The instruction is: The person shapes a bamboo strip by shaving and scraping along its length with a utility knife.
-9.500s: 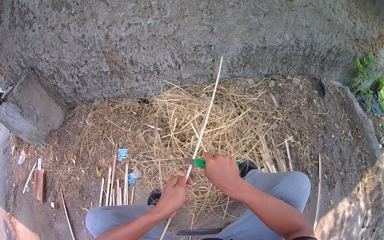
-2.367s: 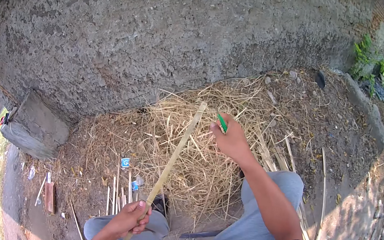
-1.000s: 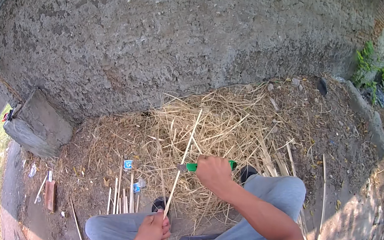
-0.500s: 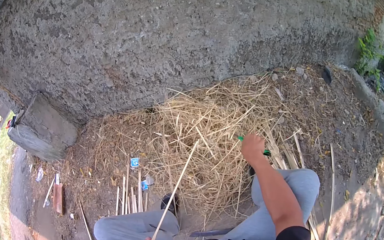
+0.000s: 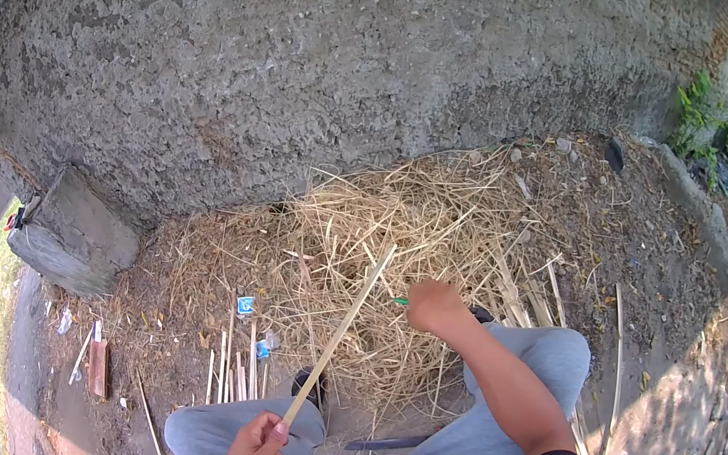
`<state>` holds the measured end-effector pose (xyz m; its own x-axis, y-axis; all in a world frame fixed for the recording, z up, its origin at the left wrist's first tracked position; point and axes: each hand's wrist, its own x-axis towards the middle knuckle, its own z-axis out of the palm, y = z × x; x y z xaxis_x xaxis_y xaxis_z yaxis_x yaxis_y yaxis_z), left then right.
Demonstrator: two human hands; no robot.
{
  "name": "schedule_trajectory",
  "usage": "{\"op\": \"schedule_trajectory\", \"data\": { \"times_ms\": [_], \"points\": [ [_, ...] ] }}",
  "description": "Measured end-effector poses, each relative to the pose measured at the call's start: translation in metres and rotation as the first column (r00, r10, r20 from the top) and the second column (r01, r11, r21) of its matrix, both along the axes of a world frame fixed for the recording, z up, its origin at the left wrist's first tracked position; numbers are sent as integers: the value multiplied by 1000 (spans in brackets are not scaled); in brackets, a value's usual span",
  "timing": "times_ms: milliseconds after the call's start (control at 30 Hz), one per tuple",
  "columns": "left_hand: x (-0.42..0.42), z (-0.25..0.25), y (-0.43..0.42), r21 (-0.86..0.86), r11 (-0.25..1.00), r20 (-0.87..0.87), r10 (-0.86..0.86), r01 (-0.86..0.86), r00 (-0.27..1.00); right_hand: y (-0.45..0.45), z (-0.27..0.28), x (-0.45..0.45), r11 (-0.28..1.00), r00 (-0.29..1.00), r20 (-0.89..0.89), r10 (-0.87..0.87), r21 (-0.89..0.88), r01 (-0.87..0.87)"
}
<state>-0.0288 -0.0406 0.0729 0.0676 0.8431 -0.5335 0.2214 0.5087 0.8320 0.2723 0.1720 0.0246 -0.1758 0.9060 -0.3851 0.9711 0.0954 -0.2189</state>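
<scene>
In my left hand [image 5: 255,445], low in the view, is the near end of a long pale bamboo strip [image 5: 341,334]. The strip slants up and away over a heap of bamboo shavings [image 5: 394,366]. My right hand [image 5: 435,307] is closed around a green-handled tool [image 5: 401,301], just right of the strip's upper part and apart from it. Only a bit of green shows beyond the fist; the tool's blade or working end is hidden.
A rough grey wall [image 5: 312,76] rises behind the heap. Several cut strips [image 5: 232,369] lie left of my legs, near a blue packet [image 5: 245,305]. A concrete block [image 5: 82,231] stands at left. Long strips [image 5: 616,363] lie at right.
My right hand has moved left and down, closer to the strip. My left hand has risen slightly with the strip, which has turned to show a broader face.
</scene>
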Motion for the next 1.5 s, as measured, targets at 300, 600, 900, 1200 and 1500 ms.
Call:
{"op": "schedule_trajectory", "data": {
  "times_ms": [300,600,900,1200,1500],
  "points": [
    [2,24,27,465,782,-720,62,415,691,-21,45,17,959,938,-339,-70,235,157],
    [-9,79,89,489,582,-842,120,650,526,-8,73,34,817,-152,-980,-129,-192,544],
    [7,72,179,560,409,-825,188,721,534,9,92,52,741,-460,-888,22,-295,603],
    [44,44,214,808,136,-584,322,574,745,15,112,65,604,-382,-922,62,-270,750],
    [56,27,212,811,70,-569,324,581,756,-18,70,-29,814,-294,-935,-197,-323,483]
  ]
}}
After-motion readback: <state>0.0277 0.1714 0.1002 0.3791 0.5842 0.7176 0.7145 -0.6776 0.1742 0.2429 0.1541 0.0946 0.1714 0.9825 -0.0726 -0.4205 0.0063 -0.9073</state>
